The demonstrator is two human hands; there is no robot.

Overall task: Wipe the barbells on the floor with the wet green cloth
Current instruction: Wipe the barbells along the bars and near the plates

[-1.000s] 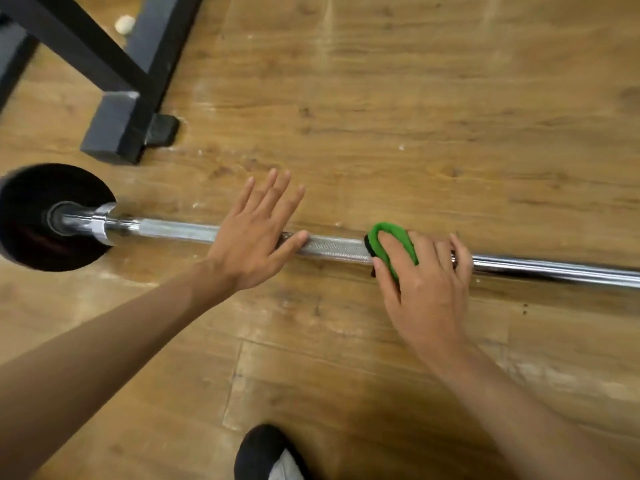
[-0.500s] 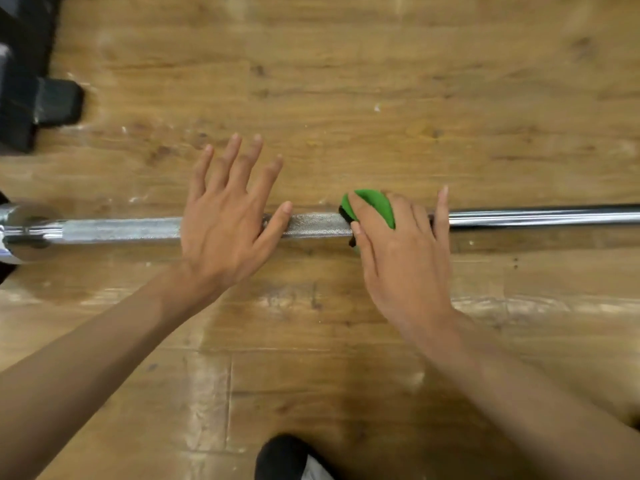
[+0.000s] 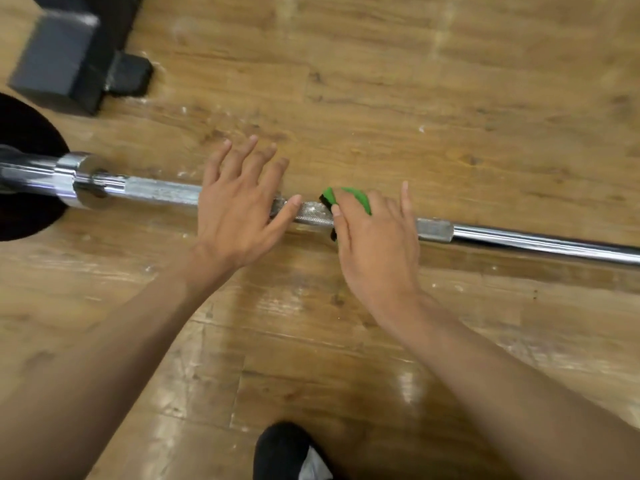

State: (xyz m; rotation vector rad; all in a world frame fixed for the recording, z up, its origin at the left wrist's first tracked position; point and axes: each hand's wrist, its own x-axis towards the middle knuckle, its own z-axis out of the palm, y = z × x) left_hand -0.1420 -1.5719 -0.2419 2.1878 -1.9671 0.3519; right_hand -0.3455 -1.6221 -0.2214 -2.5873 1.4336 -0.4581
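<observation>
A chrome barbell (image 3: 519,241) lies across the wooden floor, running from left to right, with a black weight plate (image 3: 24,216) on its left end. My left hand (image 3: 239,202) rests flat on the knurled part of the bar, fingers spread, holding nothing. Just to its right, my right hand (image 3: 377,244) presses the green cloth (image 3: 353,199) around the bar. Only the cloth's top and a dark edge show past my fingers. A short stretch of knurled bar is visible between the two hands.
A black and grey metal rack foot (image 3: 65,60) stands on the floor at the upper left, beyond the plate. My black shoe (image 3: 287,452) shows at the bottom centre. Worn wooden floor (image 3: 450,98) with white specks surrounds the bar.
My right hand with the cloth has slid left along the bar, closer to my left hand. The view has shifted, bringing the plate and rack foot back into sight.
</observation>
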